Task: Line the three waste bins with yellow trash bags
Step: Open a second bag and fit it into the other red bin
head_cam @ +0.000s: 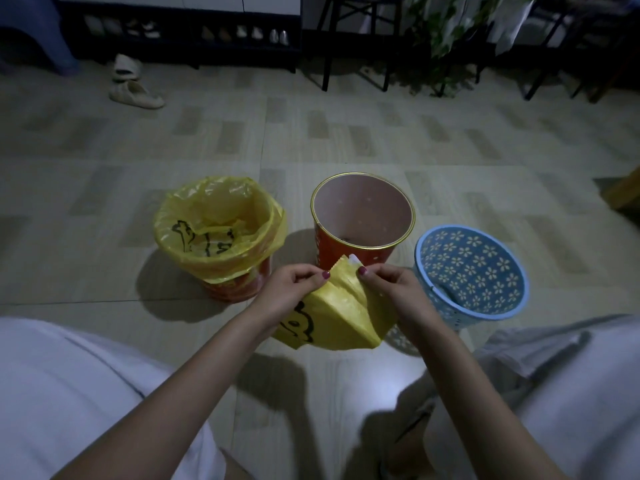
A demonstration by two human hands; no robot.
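Note:
Three bins stand in a row on the tiled floor. The left red bin (239,289) holds a yellow bag (207,216) folded over its rim. The middle red bin (363,209) with a gold rim is bare inside. At the right a blue flower-pattern basket (474,268) tilts toward me, unlined. Just in front of the middle bin, my left hand (291,289) and my right hand (391,289) pinch the top edge of a folded yellow trash bag (343,317) with black print, which hangs between them.
Two pale shoes (135,88) lie at the far left near a dark shoe rack (180,32). Black chair legs (353,46) and a leafy plant (446,36) stand at the back. My knees in light cloth frame the bottom corners.

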